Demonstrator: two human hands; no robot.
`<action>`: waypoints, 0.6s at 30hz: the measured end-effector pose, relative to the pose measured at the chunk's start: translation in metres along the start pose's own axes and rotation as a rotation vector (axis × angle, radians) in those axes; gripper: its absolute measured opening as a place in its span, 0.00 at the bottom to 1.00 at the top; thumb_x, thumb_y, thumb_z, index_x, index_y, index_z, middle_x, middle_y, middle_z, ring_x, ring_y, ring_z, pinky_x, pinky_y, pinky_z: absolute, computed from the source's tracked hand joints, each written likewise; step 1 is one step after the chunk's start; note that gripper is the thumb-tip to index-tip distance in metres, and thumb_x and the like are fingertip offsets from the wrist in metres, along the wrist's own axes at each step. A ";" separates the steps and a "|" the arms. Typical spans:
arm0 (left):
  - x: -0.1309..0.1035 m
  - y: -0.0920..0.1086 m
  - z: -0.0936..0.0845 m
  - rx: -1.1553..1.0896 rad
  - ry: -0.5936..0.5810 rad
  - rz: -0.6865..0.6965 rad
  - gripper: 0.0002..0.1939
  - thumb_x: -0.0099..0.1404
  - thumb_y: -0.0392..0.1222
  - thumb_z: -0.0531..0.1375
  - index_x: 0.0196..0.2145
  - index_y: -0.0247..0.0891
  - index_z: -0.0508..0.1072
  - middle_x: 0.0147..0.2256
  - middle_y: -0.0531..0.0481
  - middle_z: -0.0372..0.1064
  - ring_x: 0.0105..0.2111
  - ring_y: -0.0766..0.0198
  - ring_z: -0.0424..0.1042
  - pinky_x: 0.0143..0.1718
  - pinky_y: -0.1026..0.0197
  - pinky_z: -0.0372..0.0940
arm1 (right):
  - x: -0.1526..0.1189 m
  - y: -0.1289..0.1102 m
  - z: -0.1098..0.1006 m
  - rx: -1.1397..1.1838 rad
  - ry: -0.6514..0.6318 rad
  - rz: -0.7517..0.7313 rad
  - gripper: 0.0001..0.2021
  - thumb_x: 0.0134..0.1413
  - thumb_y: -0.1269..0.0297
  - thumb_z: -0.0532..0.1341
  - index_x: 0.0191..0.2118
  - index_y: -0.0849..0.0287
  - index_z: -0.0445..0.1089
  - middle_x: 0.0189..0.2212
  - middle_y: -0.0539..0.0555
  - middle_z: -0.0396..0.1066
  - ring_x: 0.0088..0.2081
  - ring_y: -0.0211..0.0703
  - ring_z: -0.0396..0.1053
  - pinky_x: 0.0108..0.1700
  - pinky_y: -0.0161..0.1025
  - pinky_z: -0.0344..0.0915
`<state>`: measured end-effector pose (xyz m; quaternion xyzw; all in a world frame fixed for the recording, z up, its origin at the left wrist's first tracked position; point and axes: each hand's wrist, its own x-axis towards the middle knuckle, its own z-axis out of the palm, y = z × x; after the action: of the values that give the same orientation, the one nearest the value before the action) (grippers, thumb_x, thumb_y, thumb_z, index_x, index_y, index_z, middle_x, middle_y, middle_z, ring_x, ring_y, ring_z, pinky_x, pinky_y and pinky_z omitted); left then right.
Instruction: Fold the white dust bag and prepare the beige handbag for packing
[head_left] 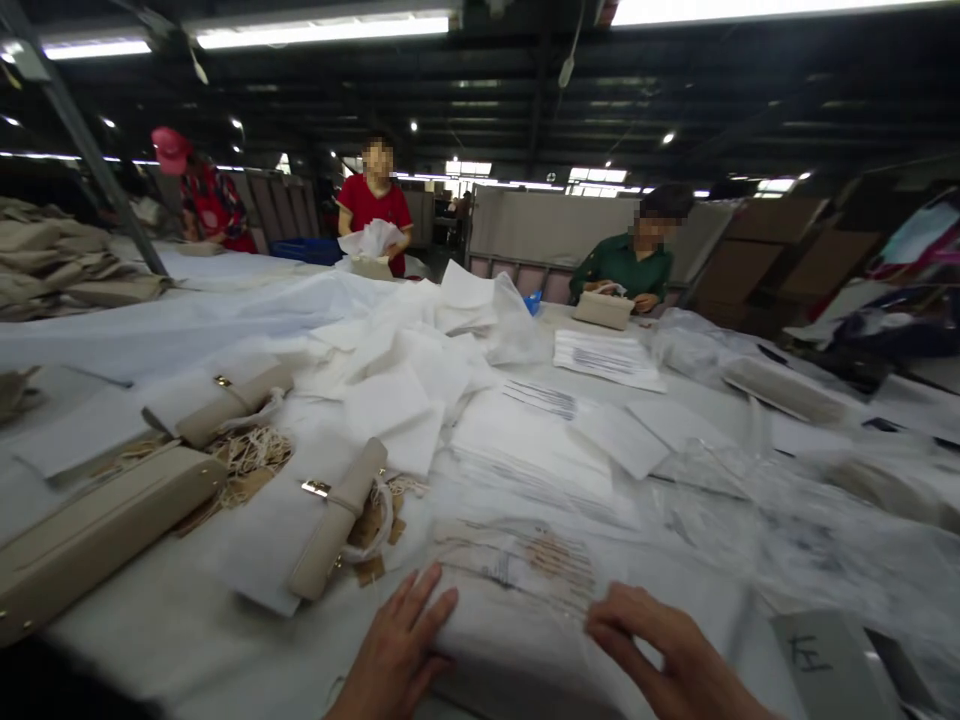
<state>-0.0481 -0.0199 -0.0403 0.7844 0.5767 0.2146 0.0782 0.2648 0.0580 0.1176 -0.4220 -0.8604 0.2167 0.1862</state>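
Both my left hand and right hand press flat, fingers spread, on a clear-wrapped white bag near me.

Both hands press flat on a bagged packet. Just left of the left hand a beige pouch and tags block the way; farther left the table lies bare. Ahead, loose sheets cover the surface; right of the right hand, crumpled plastic and a card.
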 end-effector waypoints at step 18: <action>-0.003 -0.004 -0.003 -0.273 0.013 -0.094 0.55 0.57 0.25 0.62 0.67 0.44 0.28 0.66 0.38 0.47 0.65 0.47 0.51 0.59 0.37 0.61 | 0.183 -0.078 0.092 -0.459 -0.918 -0.478 0.08 0.48 0.62 0.63 0.31 0.58 0.79 0.24 0.55 0.77 0.24 0.43 0.70 0.26 0.36 0.57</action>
<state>-0.0540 -0.0218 -0.0395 0.7372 0.5786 0.2924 0.1904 0.0631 0.1433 0.1071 -0.1077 -0.9497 0.1375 -0.2598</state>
